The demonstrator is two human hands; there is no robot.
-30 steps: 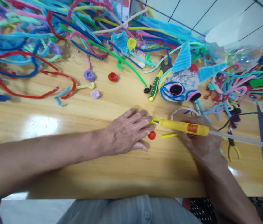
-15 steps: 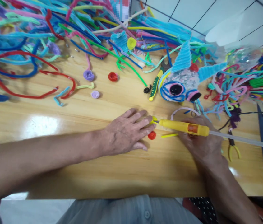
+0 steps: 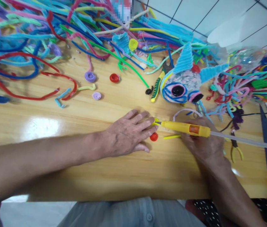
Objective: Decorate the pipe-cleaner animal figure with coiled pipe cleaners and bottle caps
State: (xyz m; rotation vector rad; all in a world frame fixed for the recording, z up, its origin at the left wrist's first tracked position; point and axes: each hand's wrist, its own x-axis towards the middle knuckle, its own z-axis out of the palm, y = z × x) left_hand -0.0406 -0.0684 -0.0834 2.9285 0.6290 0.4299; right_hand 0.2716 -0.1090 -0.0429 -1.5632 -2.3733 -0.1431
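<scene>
My left hand (image 3: 133,132) lies flat on the table, fingers stretched to the right, with its fingertips on a small yellow coil (image 3: 156,121). In my right hand (image 3: 203,142) is a yellow hot glue gun (image 3: 183,127), a clear glue stick (image 3: 237,137) running out of its back. Its nozzle tip meets the yellow coil beside my left fingertips. Just below them sits a red coil (image 3: 153,136). A short yellow pipe cleaner piece (image 3: 171,136) lies under the glue gun. My right fingers are partly hidden behind the gun.
Beyond my hands stands an animal head (image 3: 180,85) with blue ears. Green-handled pliers (image 3: 156,86) lie left of it, yellow-handled pliers (image 3: 236,148) at the right. Many pipe cleaners (image 3: 86,28) are heaped at the back. A purple coil (image 3: 90,76) and another red coil (image 3: 115,78) lie mid-table.
Almost nothing differs. The view has shifted very slightly; both hands and the glue gun tip keep their place at the yellow coil.
</scene>
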